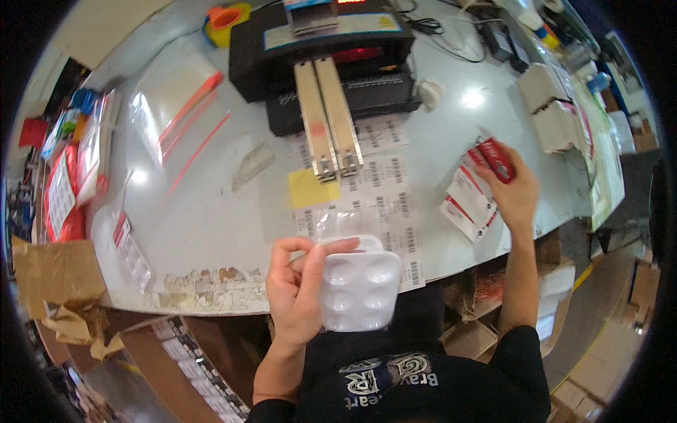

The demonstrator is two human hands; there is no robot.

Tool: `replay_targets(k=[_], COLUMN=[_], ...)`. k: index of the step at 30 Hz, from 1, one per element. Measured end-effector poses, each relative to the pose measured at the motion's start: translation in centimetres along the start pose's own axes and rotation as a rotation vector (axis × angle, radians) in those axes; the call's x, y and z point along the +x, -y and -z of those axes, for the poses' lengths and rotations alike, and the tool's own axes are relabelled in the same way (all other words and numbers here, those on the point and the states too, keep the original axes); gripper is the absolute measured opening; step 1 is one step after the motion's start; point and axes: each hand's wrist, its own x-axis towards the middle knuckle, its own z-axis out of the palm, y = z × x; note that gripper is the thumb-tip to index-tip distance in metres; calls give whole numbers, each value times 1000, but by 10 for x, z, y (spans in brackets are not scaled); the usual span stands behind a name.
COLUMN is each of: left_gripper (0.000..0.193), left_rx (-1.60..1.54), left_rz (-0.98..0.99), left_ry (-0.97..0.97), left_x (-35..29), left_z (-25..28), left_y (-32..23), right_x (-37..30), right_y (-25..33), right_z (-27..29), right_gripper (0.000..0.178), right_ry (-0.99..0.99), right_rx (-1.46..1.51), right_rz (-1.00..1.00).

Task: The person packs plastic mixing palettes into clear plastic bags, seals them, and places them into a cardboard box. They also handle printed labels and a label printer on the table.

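Near the table's front edge, my left hand (pixel 296 292) grips a white plastic paint palette (pixel 361 292) with round wells, thumb in front and fingers behind. Clear plastic film (pixel 338 224) shows just above the palette; whether it wraps the palette I cannot tell. To the right, the fingers of my right hand (pixel 520 189) close on a red card (pixel 498 161) at the top of a small pile of red-and-white cards (pixel 469 201). Between the hands lie sheets of barcode labels (pixel 384 194) and a yellow paper square (pixel 314 189).
A black machine (pixel 324 53) with two metal rails (pixel 328 116) stands at the back. Clear bags with red strips (pixel 190 113) lie left, beside a packed palette (pixel 130 250). Stacked white cards (pixel 553 106) and cables (pixel 441 32) are at the right and back. Cardboard boxes (pixel 183 366) stand below the edge.
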Motion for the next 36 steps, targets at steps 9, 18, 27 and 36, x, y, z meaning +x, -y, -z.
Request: replay_targets(k=[9, 18, 27, 36], left_gripper=[18, 15, 18, 26], left_rx=[118, 273, 230, 258], left_rz=[113, 116, -79, -58], left_ry=[99, 114, -217, -308], left_x=[-7, -10, -17, -13], left_z=[-2, 5, 7, 9], left_y=[-5, 3, 9, 28], right_x=[-31, -32, -33, -62], right_y=[114, 115, 87, 62], right_z=[-12, -16, -18, -28], right_gripper=[24, 23, 20, 15], right_ry=[909, 965, 1004, 1035], right_rx=[311, 315, 466, 813], right_rz=[165, 266, -151, -306])
